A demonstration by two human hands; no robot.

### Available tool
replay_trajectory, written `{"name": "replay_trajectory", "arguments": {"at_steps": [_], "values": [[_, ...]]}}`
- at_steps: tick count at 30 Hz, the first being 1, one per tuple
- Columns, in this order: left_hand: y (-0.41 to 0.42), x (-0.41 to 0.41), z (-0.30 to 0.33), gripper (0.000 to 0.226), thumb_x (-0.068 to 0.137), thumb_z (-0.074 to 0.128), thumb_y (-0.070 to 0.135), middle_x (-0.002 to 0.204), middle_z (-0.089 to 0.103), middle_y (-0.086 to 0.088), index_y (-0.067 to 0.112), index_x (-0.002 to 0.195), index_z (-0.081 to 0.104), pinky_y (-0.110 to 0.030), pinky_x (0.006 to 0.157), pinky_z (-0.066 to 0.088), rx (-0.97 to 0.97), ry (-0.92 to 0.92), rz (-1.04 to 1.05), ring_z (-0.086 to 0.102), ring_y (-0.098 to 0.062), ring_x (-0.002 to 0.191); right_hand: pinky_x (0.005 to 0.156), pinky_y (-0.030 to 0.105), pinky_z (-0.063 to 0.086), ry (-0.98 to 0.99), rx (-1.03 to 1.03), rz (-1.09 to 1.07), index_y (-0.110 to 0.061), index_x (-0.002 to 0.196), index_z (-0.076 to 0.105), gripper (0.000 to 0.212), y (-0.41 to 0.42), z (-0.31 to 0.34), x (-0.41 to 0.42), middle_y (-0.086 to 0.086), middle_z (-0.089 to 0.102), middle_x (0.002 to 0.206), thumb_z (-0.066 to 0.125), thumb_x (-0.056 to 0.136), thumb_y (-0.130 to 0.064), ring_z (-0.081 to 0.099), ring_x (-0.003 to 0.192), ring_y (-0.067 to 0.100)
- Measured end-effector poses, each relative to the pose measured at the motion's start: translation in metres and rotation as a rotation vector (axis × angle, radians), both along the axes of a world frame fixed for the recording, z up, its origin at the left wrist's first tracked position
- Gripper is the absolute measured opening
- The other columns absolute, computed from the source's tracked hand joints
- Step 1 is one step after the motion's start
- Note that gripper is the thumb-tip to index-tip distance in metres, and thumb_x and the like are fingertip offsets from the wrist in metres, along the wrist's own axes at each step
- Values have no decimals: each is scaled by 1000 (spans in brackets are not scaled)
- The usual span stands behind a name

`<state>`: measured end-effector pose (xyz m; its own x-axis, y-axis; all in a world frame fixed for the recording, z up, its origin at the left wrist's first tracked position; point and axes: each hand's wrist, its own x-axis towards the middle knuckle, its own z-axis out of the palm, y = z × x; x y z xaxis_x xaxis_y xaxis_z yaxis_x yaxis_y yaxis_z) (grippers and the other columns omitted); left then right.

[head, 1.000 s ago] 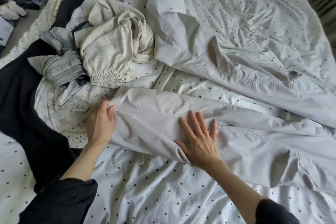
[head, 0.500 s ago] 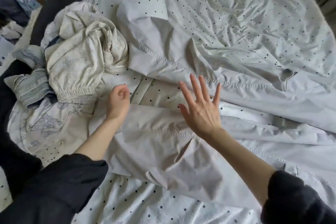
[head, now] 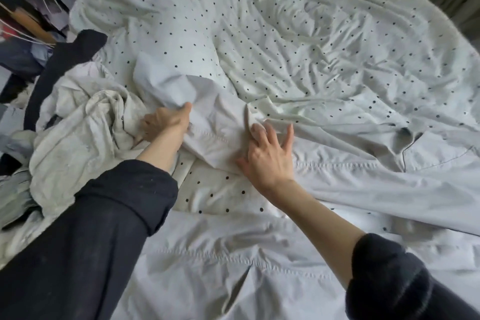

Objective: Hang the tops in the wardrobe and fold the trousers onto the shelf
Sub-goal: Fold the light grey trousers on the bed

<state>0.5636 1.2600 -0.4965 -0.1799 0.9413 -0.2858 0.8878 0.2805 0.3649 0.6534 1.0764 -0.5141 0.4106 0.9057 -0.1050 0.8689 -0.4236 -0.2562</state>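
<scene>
Pale grey trousers (head: 363,184) lie spread across a dotted white bed, both legs pointing left, the waist off to the right. My left hand (head: 163,125) grips the far leg (head: 215,127) close to its cuff, thumb pinching the cloth. My right hand (head: 270,158) rests on the same leg a little to the right, fingers bunching a fold of fabric. The near leg (head: 220,262) lies flat under my forearms.
A heap of cream and patterned garments (head: 85,138) lies at the left, with a black garment (head: 65,65) beside it. White hangers and clutter (head: 28,26) sit off the bed's upper left. The dotted duvet (head: 298,47) stretches away behind.
Both hands left the near trouser leg and reached farther up the bed onto the far leg. The left hand now grips its cuff end; the right hand's flat fingers have curled into the cloth.
</scene>
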Motion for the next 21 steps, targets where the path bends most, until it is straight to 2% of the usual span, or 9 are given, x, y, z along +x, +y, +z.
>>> {"name": "replay_trajectory", "arguments": {"at_steps": [2,6,8,10,12,13,16,18,21], "values": [[0,-2,-3,53,79,63,46,127,56,-15,6,115,61,-46,97,44,-1,-68,73,52,-34,115,109,62,-11,13,11,6,-12,113,64,32,-2,-3,3,1,33,144,45,94,-30,14,141,22],[4,5,12,35,78,71,39,107,67,-9,9,97,66,-38,85,52,71,-276,98,63,-30,95,108,64,-11,-22,6,44,-12,100,68,22,3,1,6,5,35,143,48,92,-19,12,143,24],[7,14,30,22,79,73,31,86,64,-2,12,81,61,-21,57,49,92,-515,139,60,-14,64,109,63,-7,-46,8,54,-11,101,67,24,9,6,10,7,38,140,45,91,-13,17,140,25],[10,25,50,23,82,72,21,73,60,0,10,69,57,-14,40,39,75,-726,184,49,-5,43,110,59,4,-53,20,24,-12,120,59,35,13,14,17,5,42,136,40,91,-10,26,133,25],[9,34,74,23,85,69,15,69,59,-1,13,66,56,-13,36,34,54,-840,167,50,-6,45,105,51,17,-70,89,-53,-12,133,48,44,15,27,27,4,46,131,39,90,-9,35,125,25],[9,39,88,22,86,68,14,71,60,-2,13,68,55,-14,37,33,40,-910,162,52,-8,50,101,49,22,-81,157,-93,-11,130,50,43,15,37,32,6,50,125,41,89,-9,41,119,27],[10,51,129,12,87,66,13,80,64,-3,11,80,57,-16,47,38,-35,-1156,172,57,-10,62,85,43,37,-118,509,-257,-4,92,62,17,16,66,46,12,64,84,46,86,-7,60,81,30],[8,49,153,6,87,65,14,89,67,-3,12,89,60,-16,53,38,-66,-1297,136,60,-10,70,81,39,35,-112,692,-333,-5,85,58,15,15,87,50,10,62,69,44,87,-8,58,66,29],[2,28,157,5,88,61,13,91,69,0,15,92,60,-15,63,44,-80,-1374,154,62,-8,78,79,38,27,-144,744,-281,-3,87,59,16,10,97,38,9,59,68,49,78,6,57,64,28]]}}
